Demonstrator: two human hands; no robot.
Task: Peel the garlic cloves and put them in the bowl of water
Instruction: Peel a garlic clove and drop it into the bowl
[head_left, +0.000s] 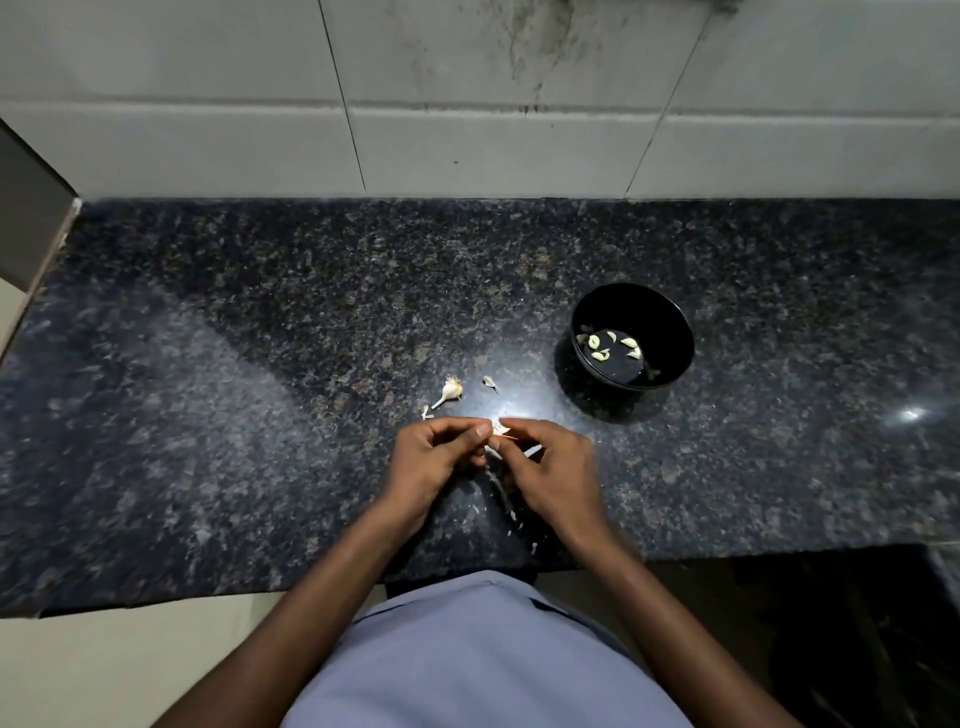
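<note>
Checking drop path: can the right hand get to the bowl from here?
Probably yes. The bowl stands open-topped beyond and to the right of the right hand, bare counter between them; the hand is pinching a clove, though.

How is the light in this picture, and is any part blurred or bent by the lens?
Head view: dim overall; bright glare on the granite counter just beyond the hands and a smaller spot at right. The bowl interior is dark, cloves still visible. The right hand is slightly motion-blurred. The wide lens slants the wall tile seams.

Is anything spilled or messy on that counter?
Only peeling litter: a bare garlic stem and papery skin scraps lie loose on the granite counter beyond the hands. The black bowl stands upright, nothing spilled.
</note>
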